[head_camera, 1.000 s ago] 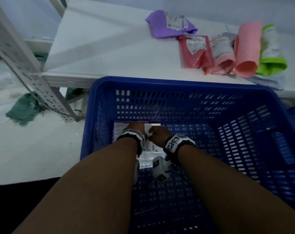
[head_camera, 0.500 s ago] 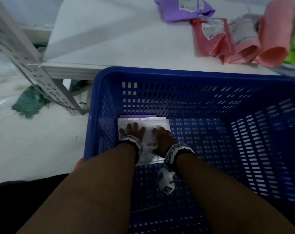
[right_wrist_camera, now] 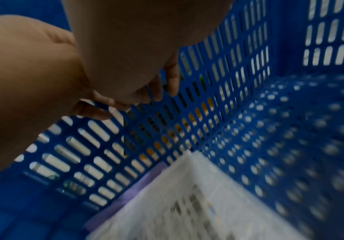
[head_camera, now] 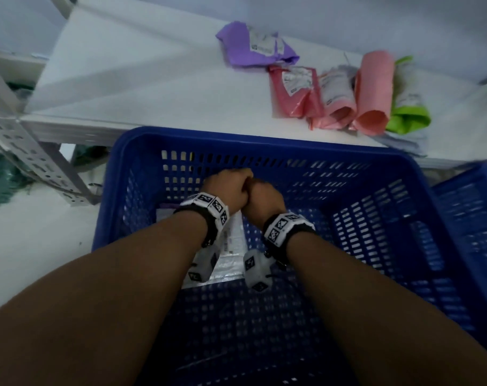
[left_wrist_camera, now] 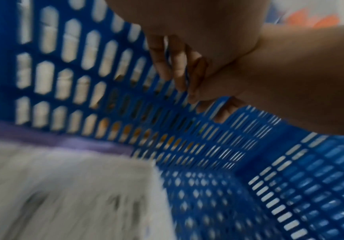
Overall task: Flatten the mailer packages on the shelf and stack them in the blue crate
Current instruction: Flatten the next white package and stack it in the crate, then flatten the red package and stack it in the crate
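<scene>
A white mailer (head_camera: 233,240) lies flat on the floor of the blue crate (head_camera: 236,138), on top of a purple mailer (head_camera: 164,206) whose edge peeks out. My left hand (head_camera: 225,188) and right hand (head_camera: 262,200) hover side by side above it near the crate's far wall, touching each other. Both hold nothing. In the left wrist view the fingers (left_wrist_camera: 167,65) hang loose over the white mailer (left_wrist_camera: 64,186). The right wrist view shows the same over the white mailer (right_wrist_camera: 187,203). Several crumpled mailers sit on the shelf (head_camera: 139,79): purple (head_camera: 253,48), pink (head_camera: 292,90), salmon (head_camera: 373,90), green (head_camera: 409,119).
A second blue crate (head_camera: 470,207) stands at the right. A perforated metal shelf upright (head_camera: 28,151) slants down at the left, with a green cloth (head_camera: 0,176) on the floor behind it. The shelf's left half is bare white board.
Both hands have lifted off the white mailer they were pressing and moved up toward the crate's far wall. The mailer stays flat on the crate floor.
</scene>
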